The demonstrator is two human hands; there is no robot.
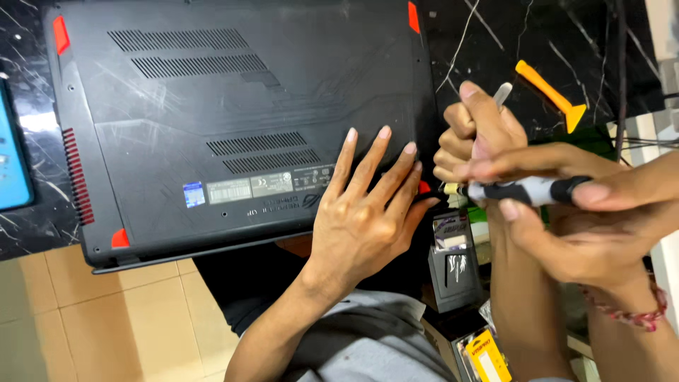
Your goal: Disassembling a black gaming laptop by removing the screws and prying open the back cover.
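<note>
1. Left hand (pixel 364 212) lies flat, fingers (pixel 373 159) spread wide, on the laptop (pixel 212 106) at its 4 o'clock corner.
2. Right hand (pixel 601 226) grips the screwdriver (pixel 527 189); tip points to 9 o'clock, beside left fingertips.

Your left hand (pixel 361 212) lies flat, palm down, fingers (pixel 378 159) spread and straight, forearm angling up from below. Your right hand (pixel 474 131) is curled into a loose fist, thumb raised, its forearm rising almost vertically.
</note>
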